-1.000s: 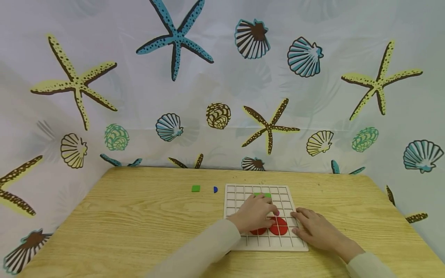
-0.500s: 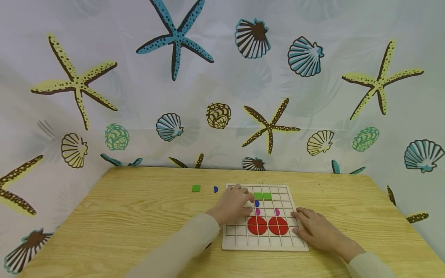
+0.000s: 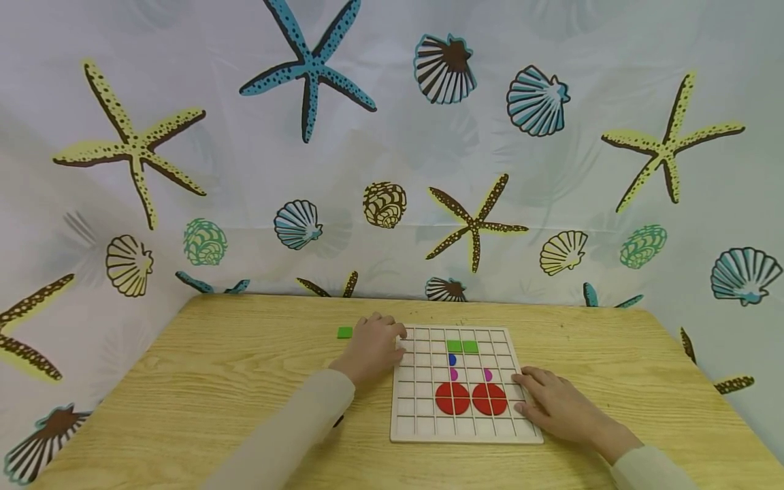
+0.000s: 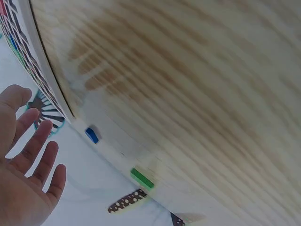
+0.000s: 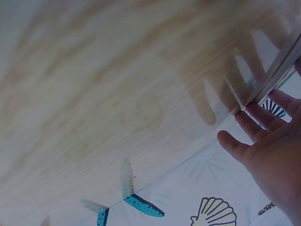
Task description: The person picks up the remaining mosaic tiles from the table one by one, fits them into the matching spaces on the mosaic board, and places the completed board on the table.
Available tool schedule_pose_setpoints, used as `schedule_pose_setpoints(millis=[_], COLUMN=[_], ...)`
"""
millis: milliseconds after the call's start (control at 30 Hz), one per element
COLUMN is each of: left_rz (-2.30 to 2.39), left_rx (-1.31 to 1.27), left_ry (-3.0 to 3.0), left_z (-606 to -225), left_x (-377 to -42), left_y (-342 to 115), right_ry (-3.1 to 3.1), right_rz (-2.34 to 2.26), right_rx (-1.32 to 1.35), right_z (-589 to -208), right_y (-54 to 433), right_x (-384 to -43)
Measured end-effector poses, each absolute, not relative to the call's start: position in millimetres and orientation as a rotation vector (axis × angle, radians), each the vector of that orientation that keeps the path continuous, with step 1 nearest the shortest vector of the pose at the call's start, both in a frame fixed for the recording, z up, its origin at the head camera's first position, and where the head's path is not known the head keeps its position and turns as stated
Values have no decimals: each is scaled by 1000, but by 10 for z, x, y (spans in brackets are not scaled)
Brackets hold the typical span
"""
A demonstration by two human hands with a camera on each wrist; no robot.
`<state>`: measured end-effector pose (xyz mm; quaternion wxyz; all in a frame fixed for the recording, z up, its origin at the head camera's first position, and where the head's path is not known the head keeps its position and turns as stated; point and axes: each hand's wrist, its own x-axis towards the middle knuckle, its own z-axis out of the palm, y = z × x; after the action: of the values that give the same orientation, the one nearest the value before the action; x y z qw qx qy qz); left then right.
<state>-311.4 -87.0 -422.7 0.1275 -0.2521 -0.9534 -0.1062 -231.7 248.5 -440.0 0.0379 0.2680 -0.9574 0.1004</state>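
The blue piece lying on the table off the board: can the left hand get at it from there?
Probably yes: the left hand is nearby, its fingers hold nothing, and in the left wrist view nothing covers the blue piece.

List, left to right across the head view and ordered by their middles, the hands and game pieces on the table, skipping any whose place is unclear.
Loose green square → left hand → left red circle → right red circle → right hand.
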Motion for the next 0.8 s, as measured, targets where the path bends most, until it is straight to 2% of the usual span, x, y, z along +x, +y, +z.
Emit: schedule_pose_setpoints(millis=[500, 800], left_rz=[-176, -172], left_rx=[-467, -426], left_ry=[-2851, -2872], left_z=[-4295, -4316], left_x=[-3252, -3304], left_y=[-1120, -1189], right_ry=[-2953, -2962], right_rz=[331, 352], right_rx=[801, 796], right_z=[-4397, -4393], right_y=[2483, 2484], right_x=[-2313, -2315])
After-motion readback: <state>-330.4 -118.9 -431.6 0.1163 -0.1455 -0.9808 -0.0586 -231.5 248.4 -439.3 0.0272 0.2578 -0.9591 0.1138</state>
